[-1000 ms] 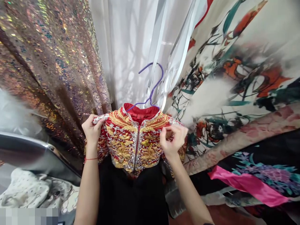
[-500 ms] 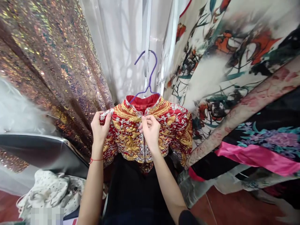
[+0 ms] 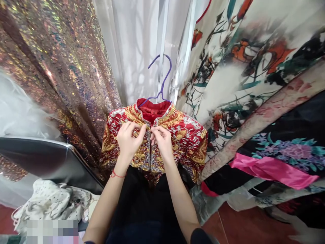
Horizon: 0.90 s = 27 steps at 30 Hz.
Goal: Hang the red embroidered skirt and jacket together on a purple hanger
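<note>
A red jacket (image 3: 181, 135) with gold and silver embroidery hangs in front of me on a purple hanger (image 3: 166, 76). Its stand-up collar shows a red lining with a small label. At the front opening, just below the collar, my right hand (image 3: 161, 137) pinches the jacket's edge. My left hand (image 3: 130, 137) has come up beside it, thumb and fingers curved with a gap between them, its tips close to the opposite edge. Whether the left fingertips touch the cloth is hard to see. A red string circles my left wrist.
Sequined fabric (image 3: 63, 51) hangs on the left, above a dark panel (image 3: 45, 156) and a dotted white cloth (image 3: 48, 200). White curtains (image 3: 132, 44) hang behind. To the right are floral-printed fabric (image 3: 223, 74) and a black garment with a pink band (image 3: 274, 169).
My left hand has let go of the jacket's left shoulder and moved right to the front opening. My right hand keeps its place there. The view has shifted slightly.
</note>
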Tool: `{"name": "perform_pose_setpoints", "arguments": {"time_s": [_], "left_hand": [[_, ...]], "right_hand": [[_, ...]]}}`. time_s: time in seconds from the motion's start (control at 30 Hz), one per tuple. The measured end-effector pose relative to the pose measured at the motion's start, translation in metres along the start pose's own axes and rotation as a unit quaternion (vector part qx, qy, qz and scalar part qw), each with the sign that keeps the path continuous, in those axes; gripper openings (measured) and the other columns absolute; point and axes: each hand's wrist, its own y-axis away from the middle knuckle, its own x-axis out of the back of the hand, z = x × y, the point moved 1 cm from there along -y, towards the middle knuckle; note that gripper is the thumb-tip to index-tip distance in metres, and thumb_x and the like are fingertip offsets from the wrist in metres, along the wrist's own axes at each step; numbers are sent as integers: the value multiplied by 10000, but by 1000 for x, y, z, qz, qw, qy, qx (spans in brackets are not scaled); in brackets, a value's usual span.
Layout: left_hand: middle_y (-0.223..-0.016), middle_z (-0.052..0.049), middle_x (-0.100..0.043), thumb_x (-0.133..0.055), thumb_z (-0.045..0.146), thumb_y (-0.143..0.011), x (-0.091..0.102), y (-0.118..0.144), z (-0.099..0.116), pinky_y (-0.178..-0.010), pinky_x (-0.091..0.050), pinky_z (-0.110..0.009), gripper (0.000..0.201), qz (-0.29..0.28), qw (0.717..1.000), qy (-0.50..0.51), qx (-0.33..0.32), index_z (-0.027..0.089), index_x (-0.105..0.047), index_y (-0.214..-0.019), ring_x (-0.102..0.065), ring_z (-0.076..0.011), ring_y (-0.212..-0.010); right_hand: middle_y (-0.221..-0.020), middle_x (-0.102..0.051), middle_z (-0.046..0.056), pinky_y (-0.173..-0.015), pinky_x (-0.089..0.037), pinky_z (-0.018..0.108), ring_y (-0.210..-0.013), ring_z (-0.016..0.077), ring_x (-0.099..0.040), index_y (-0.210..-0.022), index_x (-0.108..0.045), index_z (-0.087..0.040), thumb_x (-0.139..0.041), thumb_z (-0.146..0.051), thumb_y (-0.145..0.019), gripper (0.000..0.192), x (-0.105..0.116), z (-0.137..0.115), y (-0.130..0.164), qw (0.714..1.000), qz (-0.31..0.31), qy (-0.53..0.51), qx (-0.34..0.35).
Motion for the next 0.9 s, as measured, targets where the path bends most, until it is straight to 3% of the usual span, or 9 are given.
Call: {"name": "perform_pose_setpoints", "arguments": {"time_s": [0.13, 0.3, 0.43, 0.63, 0.77, 0.9], "left_hand": [[-561, 11, -605, -607, 580, -882, -14, -11, 14, -589, -337, -265, 519, -106, 990, 1, 98, 180, -575, -552, -501, -102, -531], [-507, -7, -571, -477, 584, -951, -27, -3, 11, -569, -282, -270, 605, -123, 985, -11, 124, 171, -600, -526, -457, -103, -497], [-503, -7, -557, -495, 582, -938, -34, 14, 5, -561, -262, -272, 597, -144, 980, -24, 136, 172, -563, -509, -423, -105, -492], [-533, -5, -572, -425, 614, -965, -30, 32, -4, -604, -295, -265, 622, -183, 973, -13, 142, 178, -588, -552, -482, -116, -539], [-618, -14, -637, -448, 628, -954, -30, 43, -9, -602, -289, -262, 593, -206, 972, -27, 107, 184, -594, -589, -537, -124, -590], [-570, -26, -603, -433, 632, -958, -42, 67, -19, -587, -261, -274, 601, -241, 961, -71, 119, 192, -576, -575, -534, -145, -573]], "right_hand": [[-512, -551, -70, -391, -364, 194, -364, 59, -476, -708, -588, -205, -626, -386, -781, 199, 1, 4, 0, 1000, -1, 11, -9], [-468, -489, -95, -372, -334, 193, -346, 55, -420, -731, -590, -206, -625, -401, -779, 204, 5, 16, 4, 1000, 10, 13, -15], [-442, -433, -109, -378, -307, 197, -351, 51, -359, -739, -590, -209, -610, -406, -791, 205, 9, 26, 11, 999, 27, 27, -19], [-450, -375, -114, -399, -247, 216, -370, 57, -308, -745, -576, -218, -597, -431, -794, 220, 11, 39, 23, 997, 58, 48, -21], [-469, -364, -103, -427, -237, 221, -410, 62, -292, -692, -514, -227, -586, -436, -777, 237, 18, 69, 37, 991, 80, 92, -58], [-423, -321, -104, -415, -235, 230, -388, 71, -284, -630, -416, -243, -581, -432, -777, 291, 30, 113, 58, 981, 96, 120, -117]]}}
